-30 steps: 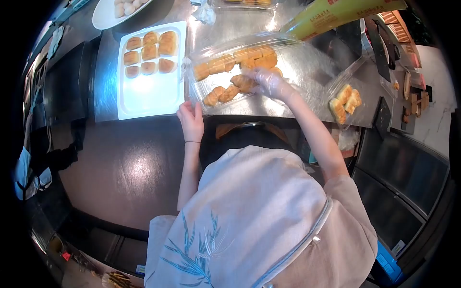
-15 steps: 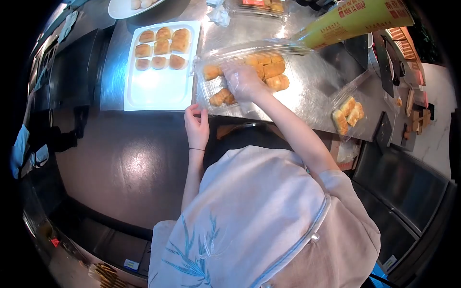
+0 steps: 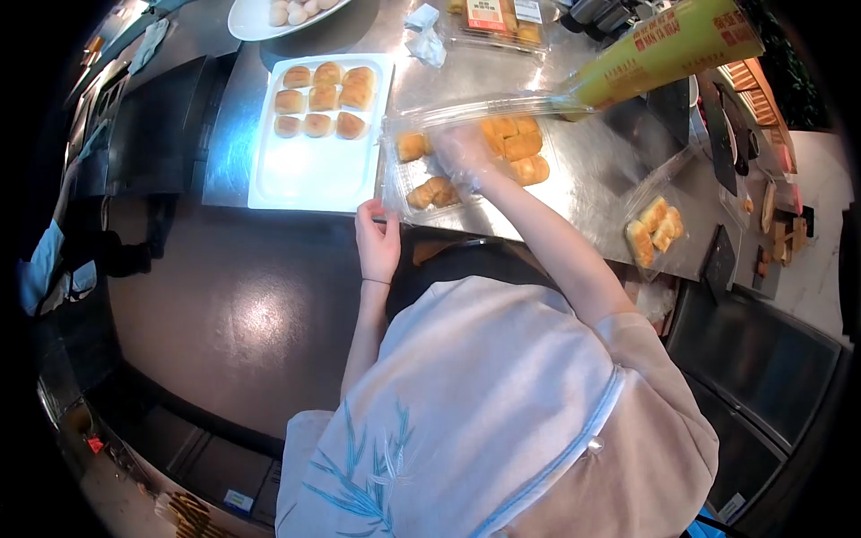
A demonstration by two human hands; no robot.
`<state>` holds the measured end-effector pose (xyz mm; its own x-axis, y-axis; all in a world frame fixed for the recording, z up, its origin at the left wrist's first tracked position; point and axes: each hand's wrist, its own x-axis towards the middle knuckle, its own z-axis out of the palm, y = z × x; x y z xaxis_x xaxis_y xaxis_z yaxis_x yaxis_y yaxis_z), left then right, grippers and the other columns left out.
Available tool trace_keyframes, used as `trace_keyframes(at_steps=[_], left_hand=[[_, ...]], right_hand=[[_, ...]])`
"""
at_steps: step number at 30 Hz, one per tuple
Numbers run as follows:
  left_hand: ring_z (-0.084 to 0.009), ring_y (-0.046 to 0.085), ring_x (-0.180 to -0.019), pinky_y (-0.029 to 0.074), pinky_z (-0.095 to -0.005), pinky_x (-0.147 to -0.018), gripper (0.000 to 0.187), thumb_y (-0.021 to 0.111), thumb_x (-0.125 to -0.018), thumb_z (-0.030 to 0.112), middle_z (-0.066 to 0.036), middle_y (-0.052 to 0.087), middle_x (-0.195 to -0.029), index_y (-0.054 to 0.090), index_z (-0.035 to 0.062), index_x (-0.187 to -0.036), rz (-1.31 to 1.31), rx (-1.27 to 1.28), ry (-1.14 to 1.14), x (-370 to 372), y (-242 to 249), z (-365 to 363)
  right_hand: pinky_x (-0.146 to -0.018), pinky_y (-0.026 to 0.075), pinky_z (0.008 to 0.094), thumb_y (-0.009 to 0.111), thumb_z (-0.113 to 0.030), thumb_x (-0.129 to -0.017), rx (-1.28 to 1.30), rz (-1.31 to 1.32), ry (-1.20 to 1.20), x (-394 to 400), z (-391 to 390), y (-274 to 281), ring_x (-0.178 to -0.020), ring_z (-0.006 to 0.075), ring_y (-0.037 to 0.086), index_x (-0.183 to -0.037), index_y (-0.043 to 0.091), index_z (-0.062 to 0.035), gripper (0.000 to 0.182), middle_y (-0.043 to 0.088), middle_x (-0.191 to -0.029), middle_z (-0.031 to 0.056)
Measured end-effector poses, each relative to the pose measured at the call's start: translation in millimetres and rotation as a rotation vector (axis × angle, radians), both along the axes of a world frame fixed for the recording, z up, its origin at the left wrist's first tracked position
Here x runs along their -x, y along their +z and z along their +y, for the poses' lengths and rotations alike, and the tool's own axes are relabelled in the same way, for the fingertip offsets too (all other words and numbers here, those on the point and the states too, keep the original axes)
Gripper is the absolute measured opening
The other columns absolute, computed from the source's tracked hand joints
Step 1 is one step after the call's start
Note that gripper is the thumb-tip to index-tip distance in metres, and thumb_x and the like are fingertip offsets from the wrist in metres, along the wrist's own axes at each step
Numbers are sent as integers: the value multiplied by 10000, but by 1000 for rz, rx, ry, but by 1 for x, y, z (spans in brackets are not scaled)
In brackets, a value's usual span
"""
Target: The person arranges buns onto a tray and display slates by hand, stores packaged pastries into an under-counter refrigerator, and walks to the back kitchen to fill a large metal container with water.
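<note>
My right hand (image 3: 465, 157), in a clear plastic glove, reaches into a clear plastic container (image 3: 392, 179) among golden pastries (image 3: 520, 143); its fingertips are hidden. Its lid lies raised along the far side. At the container's near left corner is my left hand (image 3: 378, 240), bare, its fingers curled together at the table edge; whether they grip the plastic I cannot make out. Left of the container, a white tray (image 3: 314, 184) holds several small browned pastries (image 3: 323, 97) in rows at its far end.
A yellow printed bag (image 3: 664, 49) lies at the back right. Bagged pastries (image 3: 655, 230) sit near the right edge. Behind are a labelled pastry box (image 3: 496, 25), crumpled plastic (image 3: 425, 36) and a white plate (image 3: 251, 29) of pale balls. A person's sleeve (image 3: 45, 264) shows far left.
The whole view has shifted, so the tray and container appear slightly further right and lower. My right hand is still inside the container, and my left hand stays at its corner.
</note>
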<state>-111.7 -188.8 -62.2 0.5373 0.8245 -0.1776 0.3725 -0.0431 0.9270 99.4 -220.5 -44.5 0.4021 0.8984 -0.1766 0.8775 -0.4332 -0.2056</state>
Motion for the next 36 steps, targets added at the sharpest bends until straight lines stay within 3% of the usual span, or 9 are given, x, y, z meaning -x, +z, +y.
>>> trace_keyframes(at_steps=[7,9,10,14,21,26,30,32,36], left_hand=[[-156,510,-580,436,-275,-547,286,544,-771,88,-125,496,-916,426,-6,-1014,-11,-7,18,11,-5,-2],[-162,512,-581,436,-272,-546,284,542,-769,78,-126,493,-915,424,-8,-1012,15,-14,7,15,-9,-4],[-166,508,-585,434,-267,-544,291,543,-765,70,-127,489,-912,423,-3,-1020,14,-3,6,15,-6,-5],[-158,495,-604,429,-257,-543,300,545,-764,61,-125,483,-924,428,5,-1035,-49,12,-6,14,-20,-9],[-84,457,-573,393,-202,-514,317,520,-784,30,-78,466,-893,398,22,-1076,-85,-9,-50,6,-31,-11],[-143,500,-624,432,-247,-558,324,540,-768,48,-130,479,-944,417,8,-1066,-72,79,-58,4,-15,-7],[-134,502,-599,431,-245,-547,325,543,-768,55,-127,479,-936,418,10,-1065,-4,56,-66,8,-12,-4],[-129,497,-589,428,-241,-541,323,546,-768,63,-125,479,-932,421,9,-1061,0,54,-61,6,-9,-2],[-73,460,-546,391,-199,-498,302,527,-797,65,-74,483,-882,395,18,-1064,-6,-5,-104,12,-14,-2]], right_hand=[[-591,429,384,546,-244,-709,-27,-45,-39,13,5,7,-668,286,576,-703,616,-62,195,594,-733,173],[-592,433,378,545,-280,-710,-13,-63,-19,31,7,21,-703,277,578,-775,621,-65,237,598,-752,162],[-642,426,397,543,-311,-716,40,37,-49,35,9,14,-739,280,575,-946,585,-95,319,599,-767,148],[-752,372,473,551,-297,-733,-252,-162,-99,57,1,15,-1006,273,451,-997,560,-191,285,549,-993,111],[-694,424,417,477,-189,-765,-178,-41,-111,38,17,-35,-925,279,511,-934,581,-157,201,560,-979,108],[-663,447,402,472,-163,-757,-403,191,-147,33,16,-52,-896,267,544,-899,599,-167,190,582,-916,96],[-654,454,401,467,-154,-759,-318,-46,-76,32,17,-44,-904,251,549,-892,602,-172,190,592,-889,86],[-654,453,398,468,-223,-779,-138,72,-189,38,13,-11,-911,262,551,-890,605,-130,199,597,-922,95],[-653,450,391,456,-321,-793,-277,365,-338,35,8,-31,-849,290,570,-887,601,-76,300,589,-945,134]])
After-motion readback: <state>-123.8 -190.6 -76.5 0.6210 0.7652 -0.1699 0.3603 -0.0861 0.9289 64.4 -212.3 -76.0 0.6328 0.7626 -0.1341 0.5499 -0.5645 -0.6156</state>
